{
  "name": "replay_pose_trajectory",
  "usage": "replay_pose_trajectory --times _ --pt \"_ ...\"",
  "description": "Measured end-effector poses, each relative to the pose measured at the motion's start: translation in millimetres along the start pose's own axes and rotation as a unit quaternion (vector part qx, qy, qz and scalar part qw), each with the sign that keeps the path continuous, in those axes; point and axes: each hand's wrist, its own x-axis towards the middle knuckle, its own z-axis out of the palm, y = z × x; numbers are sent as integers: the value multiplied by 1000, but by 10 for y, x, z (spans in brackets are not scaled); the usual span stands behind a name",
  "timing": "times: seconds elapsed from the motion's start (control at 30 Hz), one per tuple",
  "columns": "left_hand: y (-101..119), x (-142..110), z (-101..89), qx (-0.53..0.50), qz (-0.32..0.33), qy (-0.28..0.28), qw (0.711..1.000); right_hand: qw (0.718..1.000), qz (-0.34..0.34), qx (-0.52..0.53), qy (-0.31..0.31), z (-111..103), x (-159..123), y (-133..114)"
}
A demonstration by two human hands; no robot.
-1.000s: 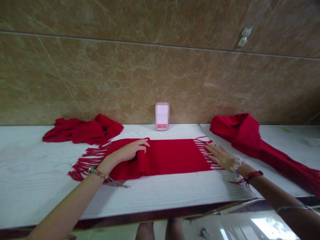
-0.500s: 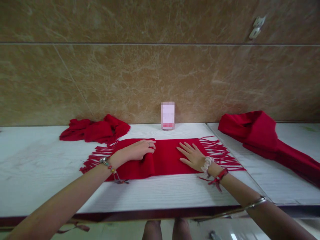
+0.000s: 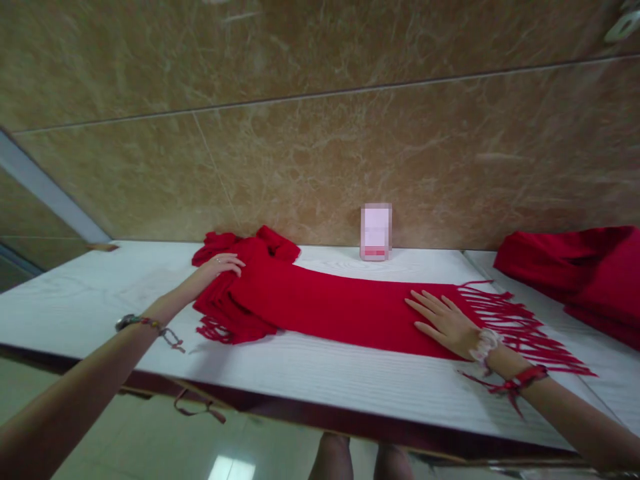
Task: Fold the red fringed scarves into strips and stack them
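A red fringed scarf (image 3: 345, 307) lies lengthwise on the white tabletop. Its right part is smooth and flat, while the left part is bunched in loose folds. My left hand (image 3: 220, 267) holds the bunched end, its fingers curled over the cloth; the thumb is hidden. Fingers spread, my right hand (image 3: 445, 323) lies flat on the scarf near the right fringe (image 3: 525, 327). Behind the bunched end, against the wall, is a crumpled red cloth (image 3: 283, 245), partly covered by the scarf.
A phone with a blurred screen (image 3: 376, 230) leans upright against the brown marbled wall (image 3: 325, 153). More folded red fabric (image 3: 575, 273) lies on the right of the white tabletop (image 3: 320, 367). The table's front edge runs just before my legs.
My left hand has drawn the folded part of the scarf leftward, so more flat cloth shows and the left end is bunched. My right hand stays flat near the fringe. The view has turned left.
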Motion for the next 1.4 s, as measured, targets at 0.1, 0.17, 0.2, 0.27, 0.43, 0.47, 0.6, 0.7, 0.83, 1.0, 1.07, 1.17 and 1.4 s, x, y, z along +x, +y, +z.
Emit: replay_pose_trajectory --times 0.1,0.17,0.2,0.27,0.43,0.47,0.6,0.7,0.83,1.0,1.07,1.17,1.4 --pt "-166 -332 149 -20 -25 -86 996 1000 -1 0 -7 23 -7 48" --pt "-145 -387 213 -25 -45 -97 994 1000 -3 -4 -1 45 -6 66" --pt "-92 -363 233 -22 -58 -78 995 1000 -5 -6 3 58 -6 75" --pt "87 -246 275 -4 -82 -16 996 1000 -9 -11 8 81 -3 91" --pt "601 37 558 29 -54 -32 998 1000 -18 -16 -2 51 8 72" --pt "648 52 627 32 -49 -59 997 1000 -18 -17 -7 29 5 61" --pt "623 19 763 47 -54 -105 992 1000 3 -21 -23 -51 -67 93" --pt "587 15 713 66 -59 -124 988 999 39 -22 -27 -95 -154 198" --pt "835 223 693 121 -73 -135 981 993 112 -26 -16 -185 -67 102" --pt "1492 722 1077 89 -34 -42 995 995 99 3 22 -276 457 -635" --pt "1683 840 1256 75 -25 -45 996 997 72 16 3 -251 619 -836" --pt "1804 887 1382 67 -56 -85 993 997 67 15 -33 -185 641 -766" --pt "1854 857 1290 75 -107 -145 981 967 237 -79 -55 -216 -20 355"
